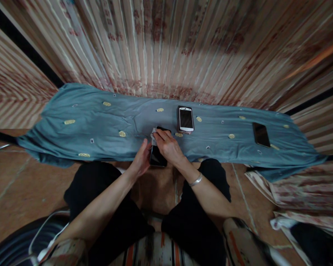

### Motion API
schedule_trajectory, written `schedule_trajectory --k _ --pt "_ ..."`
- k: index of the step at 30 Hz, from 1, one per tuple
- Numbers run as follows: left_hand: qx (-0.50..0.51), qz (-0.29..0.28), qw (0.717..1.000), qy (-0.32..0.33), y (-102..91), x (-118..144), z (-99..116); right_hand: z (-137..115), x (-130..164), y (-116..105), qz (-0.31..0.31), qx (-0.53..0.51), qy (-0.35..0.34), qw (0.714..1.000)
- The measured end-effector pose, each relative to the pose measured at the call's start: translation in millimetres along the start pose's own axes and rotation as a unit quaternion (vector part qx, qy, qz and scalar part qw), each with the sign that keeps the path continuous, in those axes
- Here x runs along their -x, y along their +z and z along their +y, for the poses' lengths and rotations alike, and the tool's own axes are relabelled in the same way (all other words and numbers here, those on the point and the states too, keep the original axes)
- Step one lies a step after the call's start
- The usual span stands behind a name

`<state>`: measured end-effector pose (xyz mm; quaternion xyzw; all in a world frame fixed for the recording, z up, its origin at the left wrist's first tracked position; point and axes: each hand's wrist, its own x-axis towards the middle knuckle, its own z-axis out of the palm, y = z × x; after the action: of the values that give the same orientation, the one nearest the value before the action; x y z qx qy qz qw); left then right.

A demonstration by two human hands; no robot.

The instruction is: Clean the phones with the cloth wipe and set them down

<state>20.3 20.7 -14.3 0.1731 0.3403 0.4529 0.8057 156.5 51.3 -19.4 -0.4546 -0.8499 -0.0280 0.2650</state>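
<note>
A black smartphone [158, 158] lies at the front edge of the cloth-covered bench, between my two hands. My left hand [141, 159] is at its left side, thumb raised and fingers curled at the phone's edge, steadying it. Over the phone's upper part, my right hand [168, 146] presses a small crumpled white wipe [153, 136] against the screen, fingers closed on it. A dark end of the phone shows beyond my right fingers. Just past that hand, a white-framed smartphone [186, 120] rests on top of a small stack of phones.
Another dark smartphone [261, 134] lies toward the right end of the blue-green cloth [138, 114] with yellow pineapple prints. A pleated patterned curtain [166, 51] hangs behind the bench. At lower left are a white cable [34, 236] and a round black object [5, 245].
</note>
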Motion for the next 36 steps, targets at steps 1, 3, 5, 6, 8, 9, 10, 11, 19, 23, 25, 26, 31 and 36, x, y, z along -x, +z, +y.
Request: schedule_trajectory --k 1,3,5,6,8,9,10,11,19,23,25,26,31,36 --pt "-0.006 0.001 1.000 -0.001 -1.9 0 -1 2 -2 0 0.002 0.001 0.005 1.000" --pt "-0.018 0.001 1.000 -0.002 -6.2 -1 -3 6 -4 -2 0.007 0.004 0.013 1.000" --pt "-0.026 0.000 1.000 0.000 -10.1 -3 -4 8 -6 -3 0.012 0.009 0.017 1.000" --pt "-0.028 0.000 1.000 0.002 -11.7 -3 -5 9 -6 -3 0.016 0.011 0.020 1.000" --pt "-0.029 0.001 1.000 0.006 -13.9 -4 -4 10 -6 -4 0.021 0.012 0.026 0.999" --pt "-0.029 0.004 1.000 0.008 -14.5 -4 -4 11 -6 -4 0.022 0.011 0.029 0.999" --pt "-0.029 0.009 0.999 0.009 -14.8 -4 -3 12 -6 -4 0.022 0.010 0.032 0.999" --pt "-0.030 0.015 0.999 0.009 -14.9 -3 -2 13 -6 -4 0.022 0.009 0.036 0.999" --pt "-0.023 0.054 0.998 0.009 -15.6 -3 8 20 -2 -3 0.017 0.014 0.048 0.999" --pt "-0.009 0.059 0.998 0.025 -16.8 -5 11 12 1 -4 0.003 0.000 0.043 0.999" --pt "-0.001 0.047 0.998 0.038 -16.8 -6 13 6 3 -3 0.000 0.001 0.031 1.000" --pt "0.003 0.043 0.998 0.042 -16.9 -6 14 2 5 -3 -0.002 0.004 0.023 1.000" --pt "0.003 0.054 0.997 0.046 -19.7 -9 18 -12 16 -1 -0.023 -0.004 -0.009 1.000" --pt "-0.007 0.049 0.997 0.061 -21.5 -11 19 -26 27 0 -0.054 -0.039 -0.032 0.997"
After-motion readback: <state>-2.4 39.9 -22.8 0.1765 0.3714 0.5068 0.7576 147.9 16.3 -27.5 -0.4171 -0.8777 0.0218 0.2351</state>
